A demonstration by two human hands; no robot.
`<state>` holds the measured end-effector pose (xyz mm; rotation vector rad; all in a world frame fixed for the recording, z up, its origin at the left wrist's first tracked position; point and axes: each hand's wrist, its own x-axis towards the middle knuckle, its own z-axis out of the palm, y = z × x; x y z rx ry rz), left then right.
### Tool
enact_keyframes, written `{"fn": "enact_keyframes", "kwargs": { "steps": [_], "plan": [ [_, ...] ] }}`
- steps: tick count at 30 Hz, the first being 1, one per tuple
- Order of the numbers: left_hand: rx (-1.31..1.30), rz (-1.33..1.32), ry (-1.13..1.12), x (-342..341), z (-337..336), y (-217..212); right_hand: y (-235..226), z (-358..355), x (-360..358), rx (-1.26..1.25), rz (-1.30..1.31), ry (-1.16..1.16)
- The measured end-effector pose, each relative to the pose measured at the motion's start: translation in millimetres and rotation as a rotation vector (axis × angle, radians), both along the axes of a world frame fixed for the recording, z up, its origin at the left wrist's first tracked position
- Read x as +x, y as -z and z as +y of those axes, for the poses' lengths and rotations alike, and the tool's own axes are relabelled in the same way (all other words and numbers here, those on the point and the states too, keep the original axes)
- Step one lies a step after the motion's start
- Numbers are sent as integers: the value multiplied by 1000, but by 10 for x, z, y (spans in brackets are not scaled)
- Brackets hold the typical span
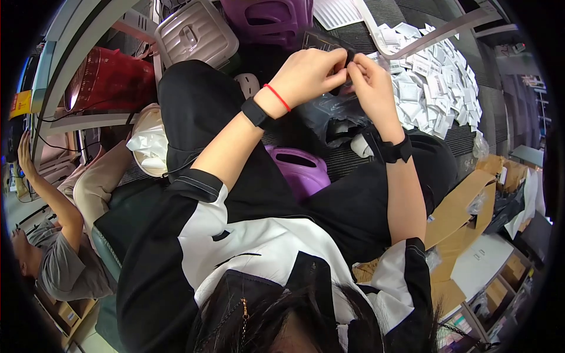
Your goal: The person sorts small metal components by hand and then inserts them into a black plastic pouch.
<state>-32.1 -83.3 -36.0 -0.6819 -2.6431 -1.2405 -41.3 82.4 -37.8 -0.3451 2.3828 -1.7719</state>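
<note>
Both hands met above the lap. The left hand (309, 73) and the right hand (368, 79) each pinched, with closed fingertips, a small dark item (348, 59) held between them; what it was could not be told. A clear plastic bag (329, 115) lay just under the hands. White packets (438, 88) were heaped to the right, and a purple container (300, 170) sat below by the knee.

Small dark flat piece (348, 59), pinched upright between both hands' fingertips.
</note>
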Motion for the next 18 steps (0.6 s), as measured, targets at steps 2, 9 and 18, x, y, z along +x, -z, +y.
{"fn": "enact_keyframes", "kwargs": {
  "steps": [2, 9, 18],
  "plan": [
    [-130, 85, -65, 34, 44, 49, -89, -51, 56, 227, 194, 30],
    [-131, -3, -44, -38, -15, 130, 46, -25, -52, 250, 365, -5],
    [-148, 170, -196, -32, 58, 205, 6, -218, -26, 367, 422, 164]
  ]
}}
